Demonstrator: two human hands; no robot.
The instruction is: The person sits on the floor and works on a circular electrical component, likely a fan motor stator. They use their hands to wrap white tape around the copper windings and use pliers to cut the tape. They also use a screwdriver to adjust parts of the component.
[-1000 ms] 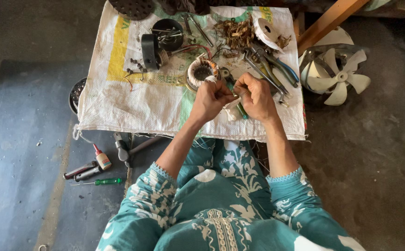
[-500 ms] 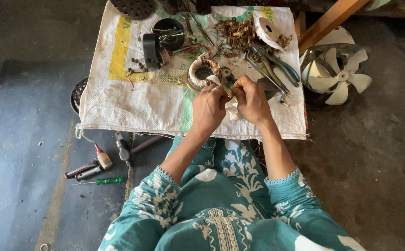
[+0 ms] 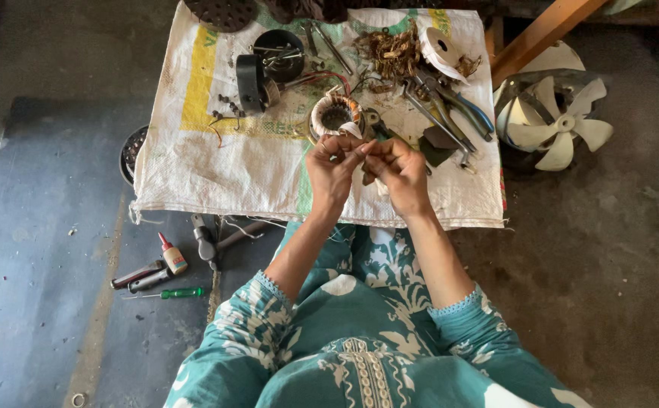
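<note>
While fingers pinch something small, a copper-wound stator (image 3: pixel 335 115) lies on woven sacking (image 3: pixel 216 162).

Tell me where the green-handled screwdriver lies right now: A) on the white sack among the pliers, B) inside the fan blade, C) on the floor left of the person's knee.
C: the green-handled screwdriver lies on the dark floor, just below the small glue bottle, off the white sack.

Both hands meet fingertip to fingertip over the white sack cloth (image 3: pixel 216 162): the left hand (image 3: pixel 332 166) and right hand (image 3: pixel 399 168) pinch something small, hidden, just below the wound stator coil (image 3: pixel 335 115); pliers (image 3: pixel 450 113) lie beyond the right hand.
</note>
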